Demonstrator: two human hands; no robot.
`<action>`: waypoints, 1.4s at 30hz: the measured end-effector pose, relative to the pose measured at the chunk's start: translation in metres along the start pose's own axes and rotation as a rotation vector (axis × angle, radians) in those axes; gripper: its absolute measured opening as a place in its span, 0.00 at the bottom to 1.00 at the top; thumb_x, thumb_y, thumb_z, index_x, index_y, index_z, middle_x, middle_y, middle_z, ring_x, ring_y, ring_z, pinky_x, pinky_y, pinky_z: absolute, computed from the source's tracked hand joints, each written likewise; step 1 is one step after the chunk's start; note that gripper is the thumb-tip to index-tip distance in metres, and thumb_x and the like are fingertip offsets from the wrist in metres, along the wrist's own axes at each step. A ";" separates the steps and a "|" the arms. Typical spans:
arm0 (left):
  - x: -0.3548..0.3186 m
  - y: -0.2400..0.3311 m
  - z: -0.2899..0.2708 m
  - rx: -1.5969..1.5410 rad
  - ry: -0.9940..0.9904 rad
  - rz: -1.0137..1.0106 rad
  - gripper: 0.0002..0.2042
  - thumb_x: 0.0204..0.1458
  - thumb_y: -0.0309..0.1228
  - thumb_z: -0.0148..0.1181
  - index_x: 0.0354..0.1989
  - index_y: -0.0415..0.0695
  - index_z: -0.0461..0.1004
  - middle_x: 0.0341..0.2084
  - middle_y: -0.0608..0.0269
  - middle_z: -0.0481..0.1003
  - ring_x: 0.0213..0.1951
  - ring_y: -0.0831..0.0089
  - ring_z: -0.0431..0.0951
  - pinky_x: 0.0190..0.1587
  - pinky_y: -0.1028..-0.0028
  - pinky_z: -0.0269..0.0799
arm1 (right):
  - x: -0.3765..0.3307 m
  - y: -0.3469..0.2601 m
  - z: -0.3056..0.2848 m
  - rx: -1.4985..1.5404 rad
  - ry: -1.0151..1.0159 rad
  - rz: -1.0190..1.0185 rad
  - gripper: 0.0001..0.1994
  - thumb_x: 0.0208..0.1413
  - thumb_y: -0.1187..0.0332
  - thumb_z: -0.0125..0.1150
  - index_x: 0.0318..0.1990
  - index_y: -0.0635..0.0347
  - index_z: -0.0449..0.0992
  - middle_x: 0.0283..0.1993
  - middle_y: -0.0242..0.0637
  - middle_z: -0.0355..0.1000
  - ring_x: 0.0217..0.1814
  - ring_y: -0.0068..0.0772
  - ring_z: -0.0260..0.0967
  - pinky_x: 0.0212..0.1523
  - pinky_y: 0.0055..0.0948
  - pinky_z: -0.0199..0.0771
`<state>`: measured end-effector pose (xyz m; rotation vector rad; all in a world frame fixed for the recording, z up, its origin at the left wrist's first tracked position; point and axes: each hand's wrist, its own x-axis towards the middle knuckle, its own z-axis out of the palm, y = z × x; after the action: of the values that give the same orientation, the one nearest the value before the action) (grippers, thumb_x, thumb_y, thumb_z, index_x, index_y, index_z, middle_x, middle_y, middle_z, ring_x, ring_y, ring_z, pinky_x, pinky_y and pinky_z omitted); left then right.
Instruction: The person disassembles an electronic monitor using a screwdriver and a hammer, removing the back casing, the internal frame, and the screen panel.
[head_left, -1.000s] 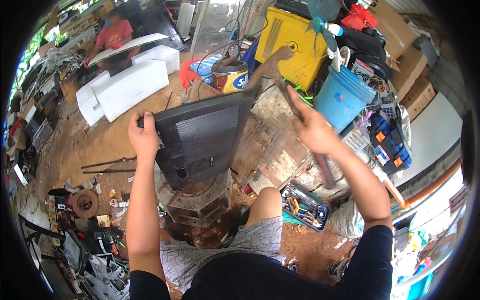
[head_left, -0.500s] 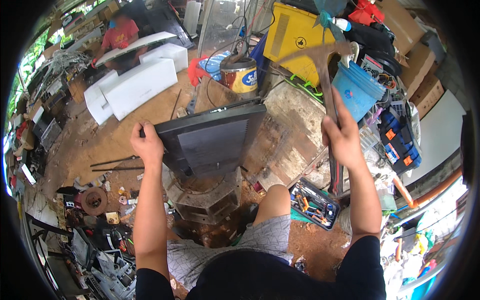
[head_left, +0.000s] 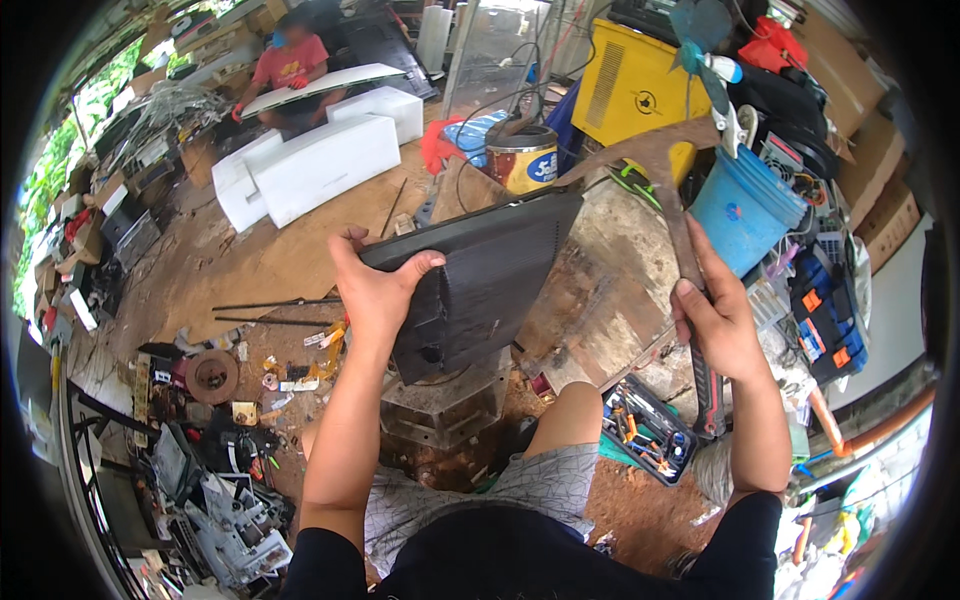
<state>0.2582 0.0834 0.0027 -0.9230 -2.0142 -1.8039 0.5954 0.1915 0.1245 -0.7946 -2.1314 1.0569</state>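
Note:
My left hand (head_left: 376, 290) grips the near left corner of a flat black electronic casing (head_left: 490, 280), with its thumb over the face. The casing tilts above a rusty metal block with angled sides (head_left: 445, 405). My right hand (head_left: 715, 320) is wrapped around the handle of a pick hammer (head_left: 672, 190), which is held upright. Its rusty head has a long curved point reaching left towards the casing's far right corner; whether they touch I cannot tell.
An open tray of hand tools (head_left: 648, 430) lies right of my knee. Beyond are a paint can (head_left: 520, 165), a blue bucket (head_left: 745, 215) and a yellow bin (head_left: 635, 85). White foam blocks (head_left: 325, 165) stand before another person (head_left: 290, 65) holding a white panel. Scrap parts (head_left: 225, 520) litter the left floor.
My left hand has shifted its hold, its thumb now lying over the casing's face. The casing tilts more. The pick hammer's head has come down nearer the casing. The whole view has shifted.

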 end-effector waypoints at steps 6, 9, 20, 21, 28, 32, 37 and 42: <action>-0.012 0.002 -0.011 -0.032 -0.054 -0.095 0.46 0.29 0.47 0.84 0.52 0.34 0.61 0.39 0.53 0.73 0.42 0.62 0.76 0.47 0.66 0.72 | 0.019 -0.032 0.035 -0.265 -0.274 -0.053 0.31 0.64 0.77 0.48 0.74 0.51 0.52 0.60 0.44 0.70 0.48 0.33 0.74 0.47 0.28 0.72; -0.014 -0.009 -0.009 -0.017 0.017 0.027 0.47 0.30 0.47 0.84 0.55 0.35 0.62 0.42 0.50 0.74 0.44 0.61 0.77 0.49 0.66 0.73 | 0.028 -0.043 0.049 -0.375 -0.339 -0.210 0.31 0.62 0.77 0.49 0.73 0.55 0.54 0.70 0.51 0.61 0.71 0.48 0.61 0.65 0.35 0.63; -0.053 -0.075 0.005 -0.452 -0.149 -0.070 0.27 0.38 0.33 0.81 0.45 0.38 0.73 0.37 0.59 0.81 0.39 0.74 0.80 0.46 0.72 0.75 | 0.040 -0.063 0.066 -0.338 -0.313 -0.163 0.29 0.63 0.76 0.49 0.73 0.51 0.57 0.67 0.47 0.67 0.53 0.33 0.72 0.55 0.31 0.70; -0.051 -0.077 0.006 -0.465 -0.144 -0.066 0.27 0.38 0.32 0.81 0.45 0.38 0.73 0.37 0.59 0.81 0.39 0.75 0.80 0.46 0.72 0.75 | 0.038 -0.067 0.063 -0.314 -0.302 -0.218 0.30 0.64 0.76 0.49 0.73 0.52 0.55 0.67 0.46 0.66 0.48 0.29 0.69 0.50 0.28 0.68; -0.051 -0.078 0.008 -0.454 -0.132 -0.101 0.27 0.39 0.34 0.81 0.46 0.38 0.74 0.36 0.60 0.82 0.39 0.75 0.80 0.45 0.72 0.75 | 0.029 -0.089 0.072 -0.161 0.020 -0.466 0.31 0.66 0.74 0.46 0.76 0.53 0.48 0.75 0.43 0.54 0.29 0.15 0.60 0.30 0.13 0.65; -0.053 -0.079 0.009 -0.538 -0.134 -0.100 0.26 0.39 0.34 0.81 0.45 0.38 0.74 0.36 0.60 0.82 0.39 0.75 0.80 0.44 0.72 0.76 | 0.023 -0.077 0.103 -0.584 -0.322 -0.296 0.31 0.64 0.77 0.47 0.74 0.55 0.52 0.75 0.46 0.55 0.61 0.32 0.63 0.56 0.26 0.64; -0.049 -0.082 0.008 -0.516 -0.118 -0.182 0.24 0.40 0.33 0.80 0.44 0.38 0.75 0.36 0.59 0.82 0.38 0.75 0.81 0.43 0.72 0.76 | 0.039 -0.094 0.083 -0.193 -0.111 -0.428 0.30 0.65 0.75 0.49 0.74 0.53 0.54 0.45 0.33 0.60 0.41 0.22 0.57 0.39 0.21 0.61; -0.050 -0.079 0.007 -0.461 -0.094 -0.098 0.23 0.40 0.33 0.80 0.42 0.38 0.75 0.33 0.59 0.83 0.36 0.75 0.82 0.42 0.71 0.77 | 0.040 -0.121 0.070 -0.289 0.082 -0.503 0.30 0.67 0.72 0.45 0.75 0.53 0.50 0.31 0.26 0.68 0.21 0.11 0.55 0.22 0.13 0.58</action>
<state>0.2477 0.0755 -0.0902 -1.0615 -1.7486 -2.3790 0.4900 0.1286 0.2024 -0.3778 -2.2705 0.4551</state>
